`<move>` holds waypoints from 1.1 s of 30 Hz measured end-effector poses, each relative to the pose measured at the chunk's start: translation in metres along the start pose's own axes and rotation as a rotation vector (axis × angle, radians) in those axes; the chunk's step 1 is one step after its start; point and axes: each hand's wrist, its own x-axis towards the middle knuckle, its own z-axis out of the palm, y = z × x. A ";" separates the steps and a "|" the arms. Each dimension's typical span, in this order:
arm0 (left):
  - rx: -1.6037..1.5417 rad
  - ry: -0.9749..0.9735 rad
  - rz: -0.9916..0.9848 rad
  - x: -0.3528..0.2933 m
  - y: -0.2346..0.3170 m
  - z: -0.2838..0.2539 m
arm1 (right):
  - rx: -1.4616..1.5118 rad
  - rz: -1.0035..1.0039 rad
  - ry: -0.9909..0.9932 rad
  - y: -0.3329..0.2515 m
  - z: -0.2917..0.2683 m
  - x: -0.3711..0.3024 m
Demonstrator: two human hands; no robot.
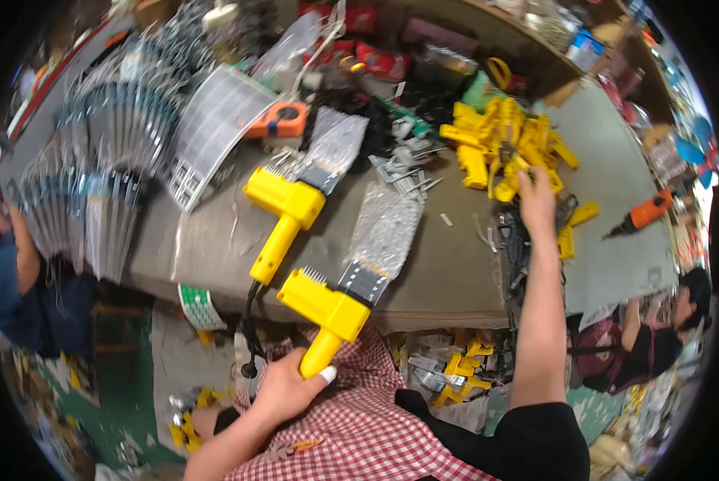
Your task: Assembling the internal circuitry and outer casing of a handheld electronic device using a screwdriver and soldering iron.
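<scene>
1. Your grey-brown bench (451,268) carries a yellow tool (285,200) left of centre.
2. Yellow parts (500,124) lie heaped toward your right.
3. Bundled grey strips (103,172) fan out at your left end.

The butt of the nearer yellow tool (327,309) was hidden inside the left hand (287,389), and what, if anything, the fingers (528,178) of the right hand (540,204) gripped at the heap of yellow plastic shells (504,124) was too small to tell. Cloudy clear wrap (385,224) veiled that tool's far end, while the front edge of the surface (455,276) partly hid the yellow and grey parts (455,369) below. The lower edge cut off the checked apron (359,441), and the dark rim cropped a seated person (18,276) at left.
</scene>
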 end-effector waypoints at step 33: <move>0.347 -0.155 -0.039 0.020 0.003 -0.071 | 0.051 -1.337 -1.070 -0.172 0.059 -0.039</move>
